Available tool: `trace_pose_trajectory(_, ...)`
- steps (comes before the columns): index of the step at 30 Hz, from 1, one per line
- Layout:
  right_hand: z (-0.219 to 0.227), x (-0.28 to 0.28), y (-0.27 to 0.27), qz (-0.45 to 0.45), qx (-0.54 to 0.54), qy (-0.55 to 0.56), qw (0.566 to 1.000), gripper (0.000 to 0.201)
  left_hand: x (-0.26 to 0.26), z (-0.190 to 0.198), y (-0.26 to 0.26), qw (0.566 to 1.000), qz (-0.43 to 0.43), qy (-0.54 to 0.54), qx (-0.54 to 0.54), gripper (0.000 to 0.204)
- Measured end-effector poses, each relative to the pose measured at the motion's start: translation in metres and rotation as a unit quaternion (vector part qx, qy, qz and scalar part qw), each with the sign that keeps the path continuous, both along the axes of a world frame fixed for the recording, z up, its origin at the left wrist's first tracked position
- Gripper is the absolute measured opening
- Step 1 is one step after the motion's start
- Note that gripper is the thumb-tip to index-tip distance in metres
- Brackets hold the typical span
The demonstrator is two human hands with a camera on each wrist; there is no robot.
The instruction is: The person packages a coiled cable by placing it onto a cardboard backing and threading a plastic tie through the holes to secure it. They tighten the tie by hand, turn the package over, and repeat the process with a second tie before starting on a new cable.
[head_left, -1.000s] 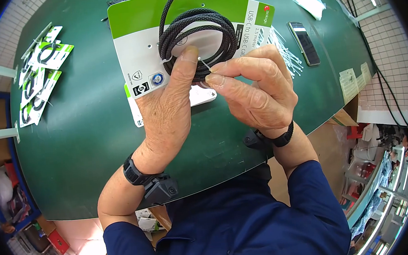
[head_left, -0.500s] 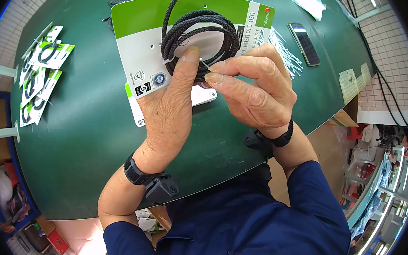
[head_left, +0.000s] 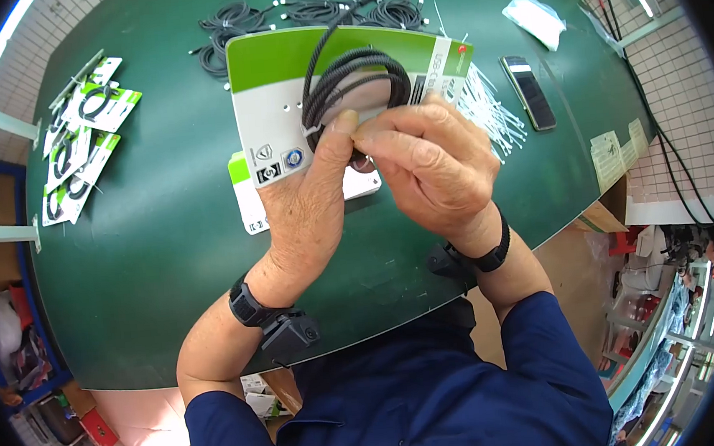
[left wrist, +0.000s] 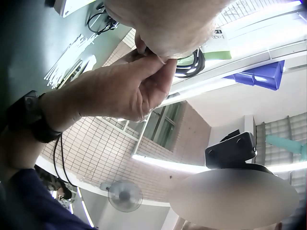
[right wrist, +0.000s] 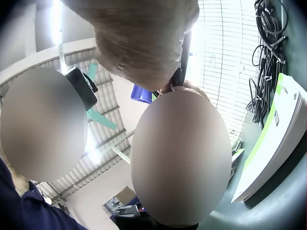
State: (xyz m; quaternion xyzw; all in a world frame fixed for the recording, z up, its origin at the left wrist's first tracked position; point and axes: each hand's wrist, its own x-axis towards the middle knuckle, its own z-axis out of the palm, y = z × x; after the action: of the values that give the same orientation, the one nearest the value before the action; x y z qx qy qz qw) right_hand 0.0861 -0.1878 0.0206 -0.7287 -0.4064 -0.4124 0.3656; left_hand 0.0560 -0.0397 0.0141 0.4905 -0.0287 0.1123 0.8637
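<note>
A green-and-white card (head_left: 269, 112) is held up over the table with a coiled black braided cable (head_left: 361, 63) lying on its face. My left hand (head_left: 305, 202) grips the card and coil, thumb in front and the other fingers mostly hidden behind. My right hand (head_left: 436, 162) pinches with thumb and forefinger at the coil's lower edge, close to the left thumb; the tie tip seen there before is hidden by the fingers. A small white tie (head_left: 313, 130) crosses the coil's left side. In the left wrist view the right hand (left wrist: 120, 88) meets the coil (left wrist: 194, 64).
More cards (head_left: 313, 199) lie stacked beneath the held one. Coiled cables (head_left: 232, 19) are at the back, carded cables (head_left: 75, 161) at the left. White ties (head_left: 491, 116), a phone (head_left: 529, 92) and a plastic bag (head_left: 536, 20) are at the right.
The card and coil have moved down toward the body and tilted, both hands moving with them. The right hand has come closer to the left thumb. A cable plug is now visible above the card.
</note>
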Motion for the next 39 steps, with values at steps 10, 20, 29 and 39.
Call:
trace_pose_trajectory(10,0.015,-0.008,-0.002,-0.028,-0.066,-0.013,0.997,0.033,0.000,-0.001,0.002,1.000,-0.018,0.000,-0.002,0.022)
trace_pose_trajectory(20,0.017,-0.004,-0.004,0.012,-0.036,0.089,0.995,0.026,0.007,-0.003,0.010,0.999,-0.030,-0.018,0.036,0.021)
trace_pose_trajectory(29,0.010,0.029,-0.060,-0.129,0.360,0.288,0.878,0.017,0.003,0.019,0.009,0.997,-0.065,-0.025,0.017,0.026)
trace_pose_trajectory(39,-0.047,-0.024,-0.082,0.090,0.074,0.486,0.866,0.037,-0.005,0.009,0.000,0.991,-0.114,-0.028,0.065,0.030)
